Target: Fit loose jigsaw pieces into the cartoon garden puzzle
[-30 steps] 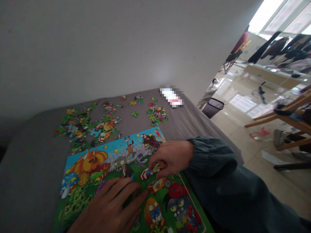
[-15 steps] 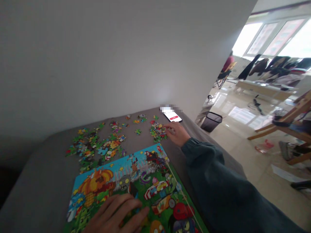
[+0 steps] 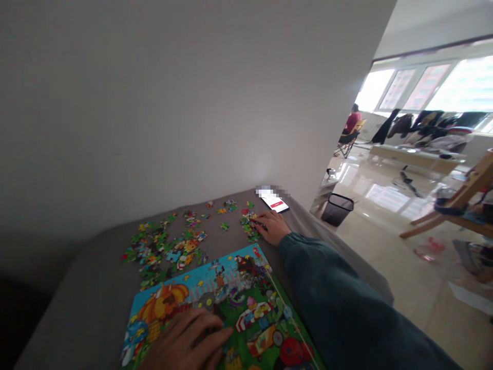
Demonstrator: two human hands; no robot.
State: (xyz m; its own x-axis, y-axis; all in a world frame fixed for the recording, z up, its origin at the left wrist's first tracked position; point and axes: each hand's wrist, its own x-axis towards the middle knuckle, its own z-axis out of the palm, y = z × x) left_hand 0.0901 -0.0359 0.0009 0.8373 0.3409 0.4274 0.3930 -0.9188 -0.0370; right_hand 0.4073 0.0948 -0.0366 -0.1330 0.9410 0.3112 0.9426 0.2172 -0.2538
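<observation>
A colourful cartoon puzzle picture board [image 3: 164, 304] with a pumpkin and zombies lies flat near the table's front. My left hand [image 3: 188, 334] rests over its lower part with fingers stretched and apart, holding nothing. Beyond the board's far right corner, my right hand [image 3: 273, 227] reaches with its fingers over a small pile of jigsaw pieces [image 3: 247, 221]. The fingers are bent but apart, with no piece seen gripped; their tips partly blend with the pile. A larger heap of jigsaw pieces [image 3: 152, 252] spreads beyond the board's left side, and a single green piece [image 3: 224, 226] lies between the two groups.
A lit phone [image 3: 275, 201] lies at the table's far right, near the wall [image 3: 173, 103]. Grey cloth [image 3: 84, 288] covers the table. On the floor to the right are a waste bin [image 3: 338, 209] and a wooden chair [image 3: 458, 205]. A person [image 3: 352, 121] sits far off.
The view has tilted up a little, so the table sits lower. My right hand has shifted left, further over the small pile. My left hand stays on the board.
</observation>
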